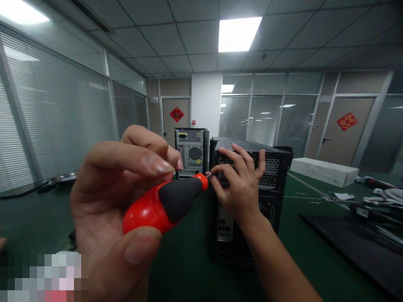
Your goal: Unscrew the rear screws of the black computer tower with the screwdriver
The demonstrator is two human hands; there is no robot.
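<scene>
The fingers (138, 161) of the left hand (110, 201) are clamped on a screwdriver (163, 203) with a red and black handle, thumb beneath and fingertips on top, large in the lower left of the frame. The tool's tip points right, to the middle of the frame, where it meets the top rear corner of a black computer case (267, 167). There the right hand (241, 184) rests on the case's perforated back panel, its fingers spread over the mesh while thumb and forefinger pinch together at the screwdriver's tip; whatever they pinch is too small to tell. The case stands upright on a green counter (189, 260). Behind it, at centre, a second, silver-backed computer tower (190, 151) stands. To the right lie a long white box (324, 171), loose cables (378, 197) and a dark flat panel (352, 239).
</scene>
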